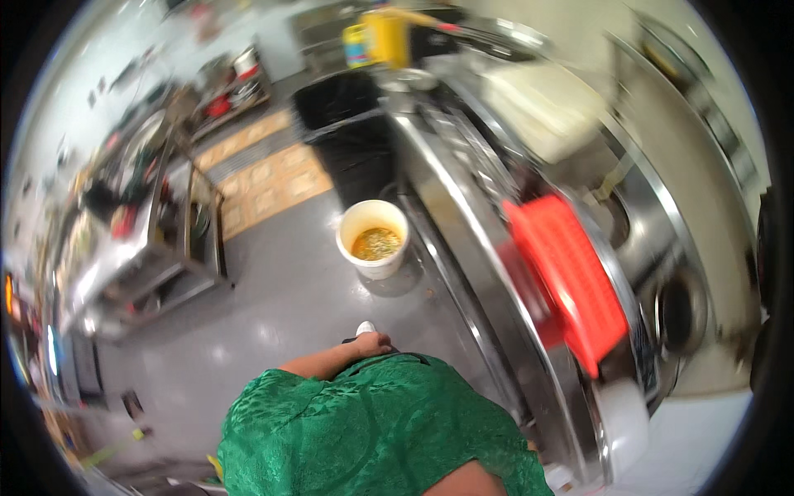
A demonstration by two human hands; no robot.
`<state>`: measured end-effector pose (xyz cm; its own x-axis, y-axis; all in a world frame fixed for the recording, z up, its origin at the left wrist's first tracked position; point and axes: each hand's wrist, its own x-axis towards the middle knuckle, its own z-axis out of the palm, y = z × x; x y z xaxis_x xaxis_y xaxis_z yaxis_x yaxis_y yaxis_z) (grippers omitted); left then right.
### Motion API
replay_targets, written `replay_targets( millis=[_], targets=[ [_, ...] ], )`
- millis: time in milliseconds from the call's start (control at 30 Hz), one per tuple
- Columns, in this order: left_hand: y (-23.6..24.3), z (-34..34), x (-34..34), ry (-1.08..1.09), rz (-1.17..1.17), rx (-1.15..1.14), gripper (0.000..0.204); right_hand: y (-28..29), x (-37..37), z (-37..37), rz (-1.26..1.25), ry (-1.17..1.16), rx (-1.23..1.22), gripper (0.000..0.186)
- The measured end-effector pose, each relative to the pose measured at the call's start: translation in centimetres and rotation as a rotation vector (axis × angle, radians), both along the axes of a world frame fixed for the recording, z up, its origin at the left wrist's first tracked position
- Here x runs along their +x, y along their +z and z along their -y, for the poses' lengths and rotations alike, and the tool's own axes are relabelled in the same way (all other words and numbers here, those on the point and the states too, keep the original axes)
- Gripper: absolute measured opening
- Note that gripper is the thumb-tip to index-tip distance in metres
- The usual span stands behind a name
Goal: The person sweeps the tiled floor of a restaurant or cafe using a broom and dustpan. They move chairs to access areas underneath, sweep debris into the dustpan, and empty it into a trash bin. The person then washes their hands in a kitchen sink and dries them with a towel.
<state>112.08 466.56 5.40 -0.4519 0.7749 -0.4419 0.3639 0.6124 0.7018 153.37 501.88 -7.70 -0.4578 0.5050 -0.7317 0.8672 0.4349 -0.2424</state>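
My left hand (pixel 374 344) is in front of my waist, with its fingers curled in. What they hold, if anything, I cannot make out. Below the hand, the tip of a white shoe (pixel 365 328) shows on the floor. My right hand is out of view; only part of the upper arm (pixel 466 481) appears under the green sleeve. Ahead of me on the floor stands a white bucket (pixel 349 250), with yellowish liquid and bits of food or scraps in the bottom. Neither hand touches it.
Steel counters with sinks (pixel 463 194) run along my right, bearing a red plastic basket (pixel 579 277) and a white tub (pixel 542 107). A bin lined with black plastic (pixel 356 153) stands beyond the bucket. At left is a loaded steel table (pixel 141 264). Grey floor (pixel 273 289) lies between.
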Motion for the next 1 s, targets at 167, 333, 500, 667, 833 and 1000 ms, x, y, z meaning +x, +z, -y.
replay_targets(
  millis=[167,333,500,667,833,1000],
  targets=[
    [2.6,10.8,-6.9,0.592,0.084,0.027,0.034,4.3,-20.6,0.3,-0.051,0.925,0.245,0.018],
    [1.4,25.6,-7.0,1.087,0.064,-0.221,0.034,7.6,-46.4,8.3,-0.400,-0.077,-0.279,0.020],
    [-0.8,32.1,-5.0,1.409,0.095,-0.271,0.034,11.6,-62.4,19.9,-0.252,0.156,-0.338,0.031],
    [-0.8,34.2,-5.6,1.510,0.275,-0.192,0.032,4.5,-71.2,23.2,-0.168,0.699,-0.167,0.026],
    [-0.9,38.8,-11.7,1.634,0.296,-0.203,0.030,1.3,-83.6,29.6,0.016,1.512,-0.078,0.022],
    [-3.0,45.9,-21.4,1.721,0.233,-0.157,0.029,1.4,-101.2,42.4,-0.292,1.650,0.231,0.021]
  ],
)
